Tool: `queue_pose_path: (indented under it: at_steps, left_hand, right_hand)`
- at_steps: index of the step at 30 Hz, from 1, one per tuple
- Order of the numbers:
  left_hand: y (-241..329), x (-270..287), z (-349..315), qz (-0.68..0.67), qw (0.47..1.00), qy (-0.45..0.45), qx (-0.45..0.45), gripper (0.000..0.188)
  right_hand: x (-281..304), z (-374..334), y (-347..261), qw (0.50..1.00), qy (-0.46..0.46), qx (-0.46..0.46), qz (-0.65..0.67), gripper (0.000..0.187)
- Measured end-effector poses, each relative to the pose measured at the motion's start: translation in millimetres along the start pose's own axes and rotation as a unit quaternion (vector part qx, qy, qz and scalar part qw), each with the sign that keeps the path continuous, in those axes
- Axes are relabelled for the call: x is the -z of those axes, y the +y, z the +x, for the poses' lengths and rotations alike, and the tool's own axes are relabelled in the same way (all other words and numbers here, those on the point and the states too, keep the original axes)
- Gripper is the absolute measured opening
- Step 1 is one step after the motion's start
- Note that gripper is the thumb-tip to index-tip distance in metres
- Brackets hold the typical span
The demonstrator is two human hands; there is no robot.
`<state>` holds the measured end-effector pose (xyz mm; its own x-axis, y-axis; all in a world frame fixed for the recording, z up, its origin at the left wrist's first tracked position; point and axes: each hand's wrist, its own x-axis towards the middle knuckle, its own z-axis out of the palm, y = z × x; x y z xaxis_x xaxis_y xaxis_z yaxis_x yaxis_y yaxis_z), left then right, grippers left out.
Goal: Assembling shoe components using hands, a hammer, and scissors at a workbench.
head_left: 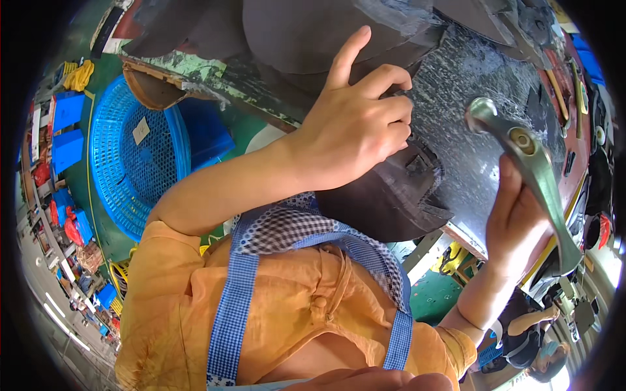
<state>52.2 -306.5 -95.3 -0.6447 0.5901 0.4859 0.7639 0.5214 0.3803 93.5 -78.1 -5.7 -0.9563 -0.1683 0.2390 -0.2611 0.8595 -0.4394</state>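
Note:
My right hand (515, 221) is closed around the handle of a metal cobbler's hammer (544, 173), raised at the right side of the worktop. Its rounded striking end points away from me and its long curved tail comes back toward my forearm; the handle is mostly hidden. My left hand (365, 120) hovers near the bench's front edge, index finger stretched up and the other fingers curled. Its thumb and whatever the fingers may grip are hidden. Just beneath it, a dark brown leather-like piece (375, 202) with a notched, folded edge overhangs the scuffed grey work slab (466, 75).
More dark leather-like sheets (300, 32) cover the far side of the bench. Wooden-handled tools (556, 91) lie along its right edge. A large blue plastic basket (107, 156) stands on the green floor at left. Another person (525, 339) sits at lower right.

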Motion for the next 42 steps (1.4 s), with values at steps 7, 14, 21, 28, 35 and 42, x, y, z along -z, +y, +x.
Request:
queue_pose_path:
  at_steps: [7, 14, 21, 28, 35, 42]
  left_hand:
    - [6, 2, 2, 0.032, 0.999, -0.009, -0.013, 0.012]
    - [5, 2, 2, 0.040, 0.999, -0.009, -0.017, 0.011]
    - [3, 1, -4, 0.061, 0.998, 0.028, 0.010, 0.016]
    - [5, -1, -5, -0.002, 1.000, 0.008, 0.005, 0.013]
    - [8, 0, -6, 0.055, 0.998, 0.008, -0.028, 0.010]
    - [6, -2, -6, 0.029, 0.999, 0.022, -0.036, 0.011]
  right_hand:
    - [-23, -5, 4, 0.996, -0.091, -0.011, -0.005, 0.013]
    - [-27, 6, -1, 0.995, -0.095, 0.018, 0.008, 0.012]
    - [-32, 0, -3, 0.992, -0.106, 0.063, -0.014, 0.015]
    - [-30, -16, -2, 0.994, -0.105, -0.002, -0.015, 0.019]
    - [-28, -4, -4, 0.998, -0.040, -0.014, 0.046, 0.019]
    - [-22, 1, -7, 0.998, -0.064, 0.014, -0.018, 0.014]
